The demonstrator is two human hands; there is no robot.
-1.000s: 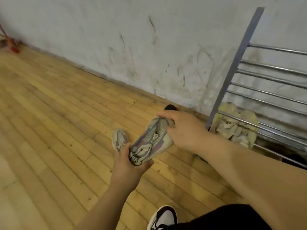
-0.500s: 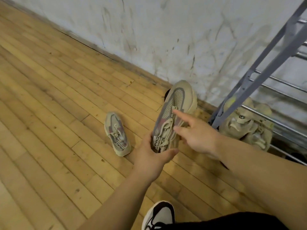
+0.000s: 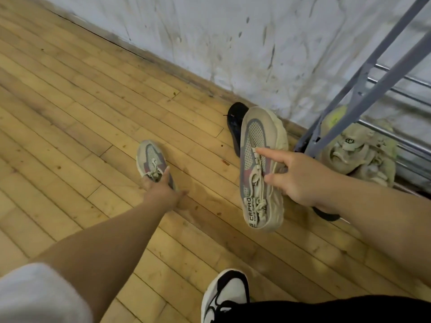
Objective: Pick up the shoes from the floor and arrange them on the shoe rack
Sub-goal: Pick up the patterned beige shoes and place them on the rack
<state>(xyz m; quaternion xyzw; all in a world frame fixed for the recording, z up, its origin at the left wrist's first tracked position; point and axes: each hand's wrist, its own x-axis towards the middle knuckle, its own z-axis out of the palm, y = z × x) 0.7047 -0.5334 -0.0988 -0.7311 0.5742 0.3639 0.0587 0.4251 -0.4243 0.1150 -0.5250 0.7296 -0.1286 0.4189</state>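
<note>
A beige and grey sneaker [image 3: 253, 136] hangs in the air, toe up. My right hand [image 3: 300, 180] holds it from its right side, with the index finger stretched across the laces. Its matching sneaker [image 3: 150, 157] lies on the wooden floor to the left. My left hand [image 3: 161, 191] reaches down onto the heel end of that shoe, fingers straight and touching the laces. The grey metal shoe rack [image 3: 363, 87] stands at the right against the wall, with a pair of pale green-beige shoes [image 3: 356, 152] on its lowest bars.
A black shoe [image 3: 235, 122] lies on the floor by the wall, just behind the held sneaker. Another dark shoe [image 3: 326, 215] shows under my right wrist. My own foot in a black and white sneaker [image 3: 226, 297] is at the bottom.
My left hand let go of the raised sneaker and dropped left to the one on the floor. My right hand now holds the raised sneaker alone.
</note>
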